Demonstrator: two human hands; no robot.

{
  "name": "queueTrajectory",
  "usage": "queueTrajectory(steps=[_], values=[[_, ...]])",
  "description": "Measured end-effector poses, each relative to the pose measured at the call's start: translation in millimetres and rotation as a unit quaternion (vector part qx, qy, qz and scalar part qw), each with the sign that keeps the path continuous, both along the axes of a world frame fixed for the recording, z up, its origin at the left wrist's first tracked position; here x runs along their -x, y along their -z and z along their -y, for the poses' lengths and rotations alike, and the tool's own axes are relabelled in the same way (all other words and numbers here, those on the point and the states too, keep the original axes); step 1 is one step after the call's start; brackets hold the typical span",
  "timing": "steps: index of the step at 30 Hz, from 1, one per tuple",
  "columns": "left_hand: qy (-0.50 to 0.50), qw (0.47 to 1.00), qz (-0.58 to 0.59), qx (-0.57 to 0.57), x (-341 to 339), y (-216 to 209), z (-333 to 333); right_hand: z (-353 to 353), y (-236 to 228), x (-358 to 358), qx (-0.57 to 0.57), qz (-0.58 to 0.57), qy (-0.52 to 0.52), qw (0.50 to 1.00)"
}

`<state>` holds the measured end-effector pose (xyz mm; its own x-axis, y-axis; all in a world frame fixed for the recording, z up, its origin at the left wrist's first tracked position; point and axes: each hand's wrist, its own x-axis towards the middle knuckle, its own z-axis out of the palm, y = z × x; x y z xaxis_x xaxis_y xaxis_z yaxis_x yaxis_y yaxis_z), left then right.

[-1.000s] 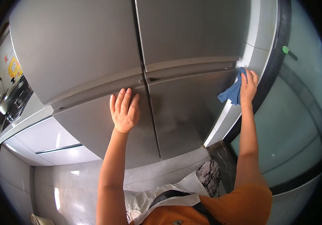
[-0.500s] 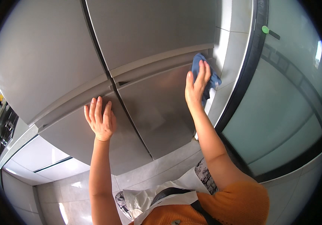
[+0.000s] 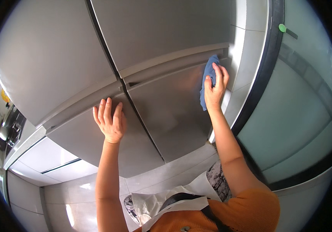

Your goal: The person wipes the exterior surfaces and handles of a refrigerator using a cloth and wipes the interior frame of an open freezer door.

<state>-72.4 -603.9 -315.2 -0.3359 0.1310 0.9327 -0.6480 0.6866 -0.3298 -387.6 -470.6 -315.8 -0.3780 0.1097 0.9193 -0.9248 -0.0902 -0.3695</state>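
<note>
A large grey refrigerator [image 3: 169,112] with two upper and two lower doors stands before me. My left hand [image 3: 111,120] lies flat near the top edge of the lower left door, fingers spread, holding nothing. At the upper outer corner of the lower right door, my right hand [image 3: 217,87] grips a blue cloth [image 3: 208,77] and presses it against the door edge. The cloth hangs down along that edge, partly covered by my fingers. Above both hands runs the recessed handle strip [image 3: 173,66] between upper and lower doors.
A tiled wall [image 3: 243,65] borders the refrigerator on the right, beside a dark-framed frosted glass door [image 3: 289,116] with a green-ended tab [image 3: 282,28]. White cabinets [image 3: 46,156] and a counter with a metal pot [image 3: 4,131] are at the left. Grey floor tiles [image 3: 150,181] lie below.
The view has shifted slightly, so everything sits further right. My right hand has its fingers more bent, and the cloth now lies along the door's edge. My left hand stays on the door.
</note>
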Motion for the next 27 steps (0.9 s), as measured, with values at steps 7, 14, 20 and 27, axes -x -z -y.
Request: queueTrajectory(steps=[7, 14, 20, 27], values=[[-0.010, 1.000, -0.009, -0.006, -0.6, -1.2, -4.1, 41.4, -8.4, -118.7, 0.003, -0.145, -0.118, 0.982], [-0.005, 1.000, 0.012, -0.009, -6.4, 0.6, 0.8, 45.2, -9.9, -102.2, -0.046, -0.319, -0.108, 0.941], [-0.008, 1.000, 0.008, -0.006, -2.9, -3.5, -3.0, 12.3, -7.8, 1.8, 0.028, -0.124, 0.026, 0.992], [0.002, 1.000, 0.005, -0.011, -1.5, -1.8, -1.1, 11.0, -15.0, 21.2, 0.105, 0.044, 0.043, 0.993]])
